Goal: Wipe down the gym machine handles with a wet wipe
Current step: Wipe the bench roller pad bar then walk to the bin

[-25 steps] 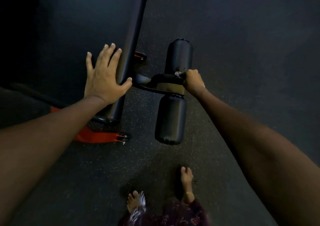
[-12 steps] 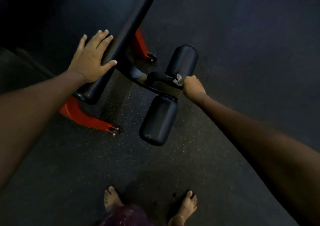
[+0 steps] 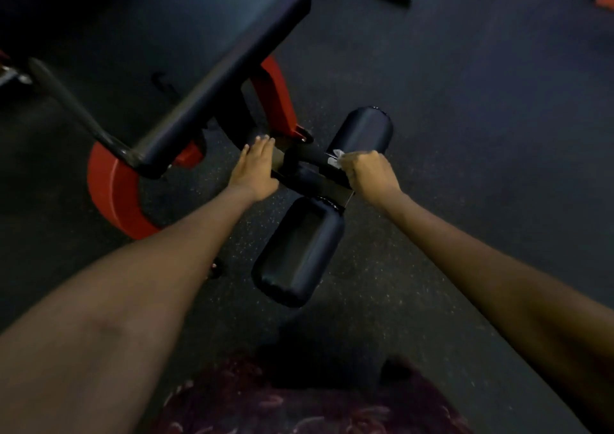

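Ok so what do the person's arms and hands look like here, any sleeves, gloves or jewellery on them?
Both forearms are bare as far up as the frame shows, with no sleeves in view. The left hand and the right hand wear no gloves, and no watch, bracelet or ring shows on either, though the light is dim. The left hand's fingernails look short and unpainted. At the bottom edge, a dark maroon patterned garment shows.
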A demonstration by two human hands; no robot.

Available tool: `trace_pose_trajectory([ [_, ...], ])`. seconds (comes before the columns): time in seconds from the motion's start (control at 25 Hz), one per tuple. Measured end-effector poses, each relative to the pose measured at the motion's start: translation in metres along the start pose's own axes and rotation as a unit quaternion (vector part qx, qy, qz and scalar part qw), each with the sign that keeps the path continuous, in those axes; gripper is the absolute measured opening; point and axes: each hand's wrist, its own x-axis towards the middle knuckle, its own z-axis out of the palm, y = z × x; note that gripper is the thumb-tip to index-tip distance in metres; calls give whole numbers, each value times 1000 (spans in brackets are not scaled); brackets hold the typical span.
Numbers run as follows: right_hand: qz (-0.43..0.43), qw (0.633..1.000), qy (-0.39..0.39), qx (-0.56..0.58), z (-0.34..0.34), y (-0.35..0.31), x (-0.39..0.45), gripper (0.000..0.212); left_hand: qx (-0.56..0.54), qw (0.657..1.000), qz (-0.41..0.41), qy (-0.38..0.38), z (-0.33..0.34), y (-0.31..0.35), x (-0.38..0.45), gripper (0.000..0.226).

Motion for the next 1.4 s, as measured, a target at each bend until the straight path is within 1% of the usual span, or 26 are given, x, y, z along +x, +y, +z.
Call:
trace_pose_trajectory([
  [0.08,-51,998,21,2,8,5,1,27,-24,999,-21,-11,23,-10,25,83],
  [0.2,-124,988,91,9,20,18,-10,27,22,999,8,-28,48,-23,53,93],
  [0.28,-117,986,121,-7,29,17,-3,26,56,997,27,-34,71,-25,60,101],
  [0.36,-79,986,146,0,33,10,11,29,61,998,28,5,96,-23,66,107],
  [0.4,-77,985,156,11,35,8,14,31,55,998,23,31,106,-23,70,108],
  [0.44,-92,981,168,21,39,8,12,33,44,998,17,52,113,-23,72,108],
  [0.52,-137,973,183,24,43,14,-3,36,15,998,8,63,118,-25,75,108],
  [0.6,-174,965,196,-21,46,21,-23,35,20,999,-4,45,117,-23,73,106],
  [0.68,-192,957,207,-64,47,22,-30,32,47,999,-12,-4,110,-16,68,106],
  [0.72,-196,957,200,-75,46,17,-26,32,57,998,-13,-29,106,-15,67,106],
  [0.76,-188,964,169,-85,44,10,-15,33,59,997,-15,-46,103,-13,66,106],
  [0.84,-177,970,98,-134,43,-4,7,34,50,997,-16,-57,99,-14,65,106],
  [0.88,-185,967,92,-149,41,-6,11,33,44,997,-16,-58,99,-14,65,106],
  [0.96,-221,954,135,-150,37,-1,-1,25,41,997,-13,-56,100,-14,63,106],
  [1.0,-236,944,166,-158,37,8,-14,24,43,998,-9,-55,99,-13,61,106],
  [1.08,-259,927,198,-186,40,23,-39,25,49,997,1,-53,97,-15,59,106],
  [1.16,-287,913,197,-215,43,22,-39,26,41,998,7,-55,97,-16,60,107],
  [1.24,-315,889,200,-266,47,7,-16,30,41,998,8,-53,100,-17,63,108],
  [1.32,-337,876,176,-297,56,-17,12,34,53,998,2,-43,103,-18,66,109],
  [1.4,-363,870,132,-306,63,-36,30,35,64,997,1,-32,105,-19,67,108],
])
